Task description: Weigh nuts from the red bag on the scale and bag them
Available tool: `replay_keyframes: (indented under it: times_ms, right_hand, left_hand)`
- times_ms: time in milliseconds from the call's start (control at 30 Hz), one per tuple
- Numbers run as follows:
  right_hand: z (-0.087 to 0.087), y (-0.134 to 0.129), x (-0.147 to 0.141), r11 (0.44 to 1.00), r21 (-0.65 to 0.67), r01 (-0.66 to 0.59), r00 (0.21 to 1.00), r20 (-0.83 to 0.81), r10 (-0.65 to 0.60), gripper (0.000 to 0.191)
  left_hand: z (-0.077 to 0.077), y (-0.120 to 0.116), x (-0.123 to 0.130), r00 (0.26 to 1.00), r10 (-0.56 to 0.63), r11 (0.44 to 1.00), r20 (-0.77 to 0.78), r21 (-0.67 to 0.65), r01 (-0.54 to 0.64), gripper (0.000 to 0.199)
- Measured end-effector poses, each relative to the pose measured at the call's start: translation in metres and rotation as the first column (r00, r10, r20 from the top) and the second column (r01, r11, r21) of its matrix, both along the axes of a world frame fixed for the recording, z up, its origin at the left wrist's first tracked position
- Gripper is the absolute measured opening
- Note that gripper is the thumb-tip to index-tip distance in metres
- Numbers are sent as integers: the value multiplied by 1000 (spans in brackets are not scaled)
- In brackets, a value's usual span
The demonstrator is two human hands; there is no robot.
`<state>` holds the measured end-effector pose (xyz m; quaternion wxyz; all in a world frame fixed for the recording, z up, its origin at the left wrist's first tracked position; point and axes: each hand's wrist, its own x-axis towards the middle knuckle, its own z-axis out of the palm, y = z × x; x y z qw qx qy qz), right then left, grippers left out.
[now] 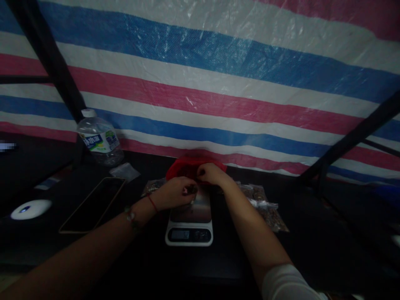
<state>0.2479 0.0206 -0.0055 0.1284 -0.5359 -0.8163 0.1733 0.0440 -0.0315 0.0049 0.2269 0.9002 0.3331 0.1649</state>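
My left hand [175, 192] is curled above the metal plate of a white digital scale [189, 237]. Its fingers close round a small dark thing that I cannot make out in the dim light. Just beyond the scale lies an open red plastic bag [175, 168] with dark contents. My right hand [212, 173] reaches over the rim of that bag, fingers bent inward and pinched together; what they hold, if anything, is hidden. Small clear bags of brown pieces [271, 216] lie right of my right forearm, and another filled bag [152, 187] sits behind my left hand.
At the left stand a large clear bottle [100, 141] and, before it, a clear plastic bag [125, 171]. A dark-screened phone [93, 204] and a white computer mouse [31, 209] lie nearer. Black frame bars slope at both sides before a striped plastic sheet [200, 100].
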Motion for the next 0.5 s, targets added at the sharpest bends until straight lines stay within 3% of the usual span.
replay_keyframes:
  times_ms: [200, 367, 500]
  right_hand:
    - [19, -10, -3, 996, -39, -76, 992, -106, 72, 14]
    - [39, -29, -11, 991, -24, -131, 972, -199, 124, 10]
    - [43, -37, -22, 982, -65, -178, 969, -183, 164, 12]
  left_hand:
    - [-1, 0, -5, 999, 38, 999, 37, -2, -38, 31]
    - [-8, -1, -10, 984, 131, 988, 117, -93, -121, 35]
    - [-16, 0, -13, 978, 155, 986, 137, -76, -146, 37]
